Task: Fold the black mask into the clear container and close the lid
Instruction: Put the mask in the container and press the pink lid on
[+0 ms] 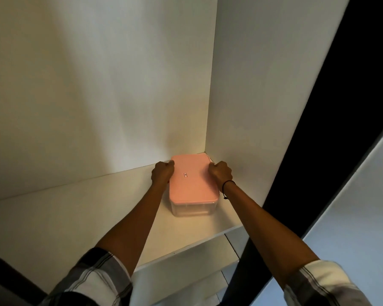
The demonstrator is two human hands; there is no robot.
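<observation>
A clear container (191, 210) with a pink lid (192, 180) sits on a white shelf (80, 208), pushed into the back right corner. The lid lies flat on top. My left hand (162, 172) grips the container's left side near the back, fingers curled around the lid's edge. On the opposite side my right hand (220, 171) holds the lid's right edge, with a black cord around the wrist. The black mask is not visible; the container's clear wall shows nothing dark inside.
White back wall (97, 85) and right side panel (263, 96) close the shelf in. A lower shelf (208, 257) shows beneath the front edge. A dark vertical frame (318, 129) runs along the right.
</observation>
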